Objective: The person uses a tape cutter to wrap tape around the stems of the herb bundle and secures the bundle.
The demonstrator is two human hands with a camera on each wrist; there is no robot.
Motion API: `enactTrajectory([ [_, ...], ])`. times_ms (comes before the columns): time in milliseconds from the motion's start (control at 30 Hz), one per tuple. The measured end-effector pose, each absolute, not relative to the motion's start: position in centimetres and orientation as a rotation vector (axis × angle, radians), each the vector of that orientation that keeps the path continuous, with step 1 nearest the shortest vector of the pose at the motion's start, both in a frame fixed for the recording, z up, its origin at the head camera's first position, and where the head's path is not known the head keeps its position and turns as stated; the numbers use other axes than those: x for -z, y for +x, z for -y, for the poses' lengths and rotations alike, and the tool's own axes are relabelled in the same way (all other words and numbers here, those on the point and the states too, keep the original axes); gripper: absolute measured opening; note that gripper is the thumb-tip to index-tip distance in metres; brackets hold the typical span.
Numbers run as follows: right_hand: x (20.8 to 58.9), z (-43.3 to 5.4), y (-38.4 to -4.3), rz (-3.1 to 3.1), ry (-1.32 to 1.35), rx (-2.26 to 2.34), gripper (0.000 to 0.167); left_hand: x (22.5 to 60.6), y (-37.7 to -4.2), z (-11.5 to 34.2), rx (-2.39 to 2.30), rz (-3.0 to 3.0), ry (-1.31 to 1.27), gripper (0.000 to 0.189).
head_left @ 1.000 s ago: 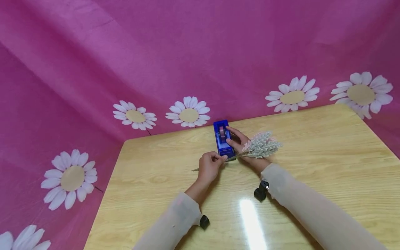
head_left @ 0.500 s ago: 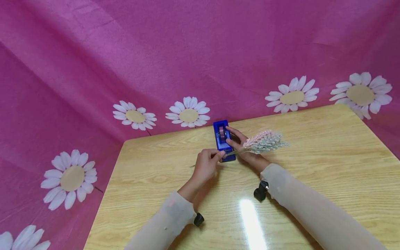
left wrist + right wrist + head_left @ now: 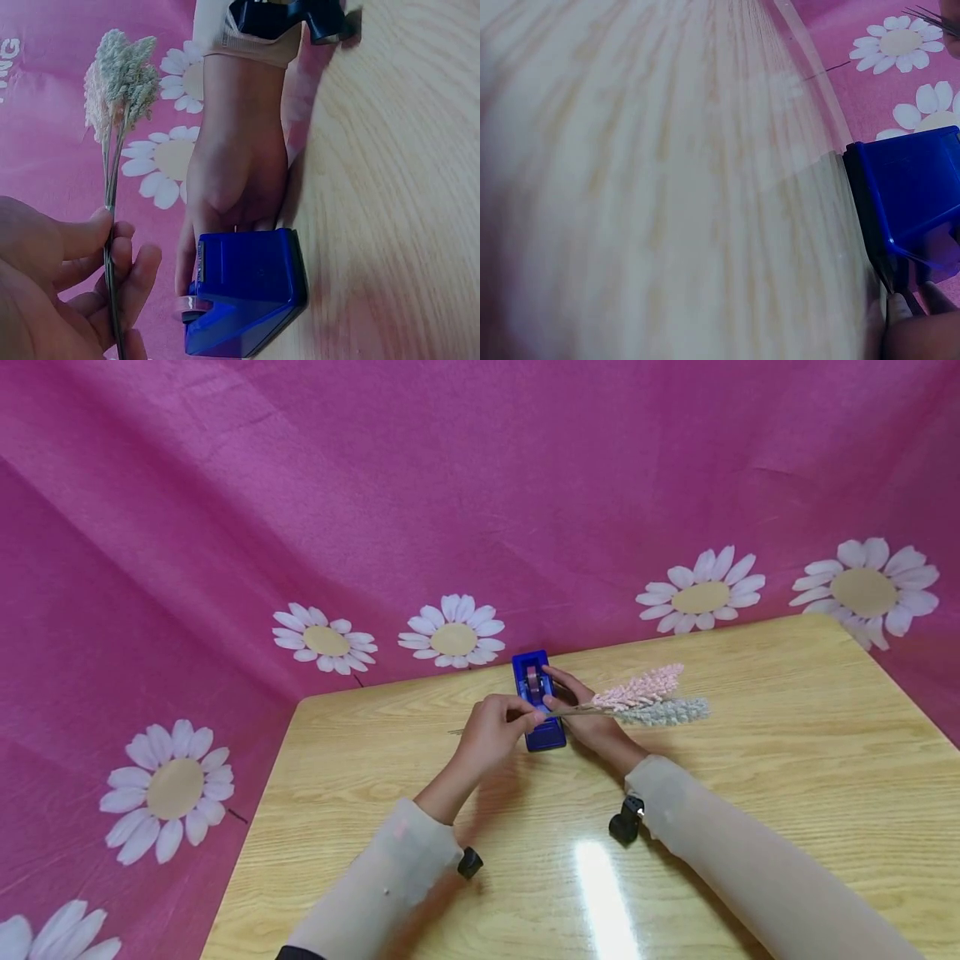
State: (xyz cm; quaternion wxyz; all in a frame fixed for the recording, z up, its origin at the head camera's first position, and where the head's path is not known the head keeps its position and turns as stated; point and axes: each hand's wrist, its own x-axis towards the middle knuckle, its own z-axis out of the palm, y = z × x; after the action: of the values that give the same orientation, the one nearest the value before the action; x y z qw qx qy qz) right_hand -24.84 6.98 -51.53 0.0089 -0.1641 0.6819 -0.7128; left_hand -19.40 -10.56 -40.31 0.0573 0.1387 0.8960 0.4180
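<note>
My left hand (image 3: pixel 491 731) pinches the thin stems (image 3: pixel 111 277) of a small bunch of dried-looking flowers, between the thumb and the fingers. One flower head is pink (image 3: pixel 641 687) and another pale grey-green (image 3: pixel 666 712); both point right, over my right wrist. The stems cross above a blue tape dispenser (image 3: pixel 545 739) that stands on the table with a pinkish tape roll (image 3: pixel 533 681) in it. From the right side, my right hand (image 3: pixel 596 727) holds the dispenser with thumb and fingers. In the right wrist view, fingertips (image 3: pixel 900 306) show at the dispenser's lower edge.
The pale wooden table (image 3: pixel 360 835) has a rounded back edge against a pink cloth (image 3: pixel 480 485) printed with white daisies. The dispenser stands close to that back edge. A black wrist camera (image 3: pixel 626 820) hangs beneath the right sleeve, and another (image 3: pixel 470 862) beneath the left.
My left hand has drawn the stems up and away from the dispenser's front end, which now shows. The flower heads have turned and spread, with more pink visible. My right hand stays put.
</note>
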Motion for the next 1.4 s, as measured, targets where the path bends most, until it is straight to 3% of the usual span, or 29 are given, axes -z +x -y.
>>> enactTrajectory([
  [467, 50.9, -6.8, -24.7, -2.112, -0.458, 2.233, 0.056, 40.1, -20.1, 10.7, -1.314, -2.589, 0.457, 0.012],
  [767, 51.2, -6.9, -24.6, -2.073, -0.547, 2.266, 0.056, 40.1, -20.4, 10.8, -1.335, -2.599, 0.476, 0.02],
  [1400, 50.7, -6.9, -24.6, -2.184, -0.44, 2.185, 0.055, 39.8, -20.6, 10.6, -1.441, -2.433, 0.427, 0.009],
])
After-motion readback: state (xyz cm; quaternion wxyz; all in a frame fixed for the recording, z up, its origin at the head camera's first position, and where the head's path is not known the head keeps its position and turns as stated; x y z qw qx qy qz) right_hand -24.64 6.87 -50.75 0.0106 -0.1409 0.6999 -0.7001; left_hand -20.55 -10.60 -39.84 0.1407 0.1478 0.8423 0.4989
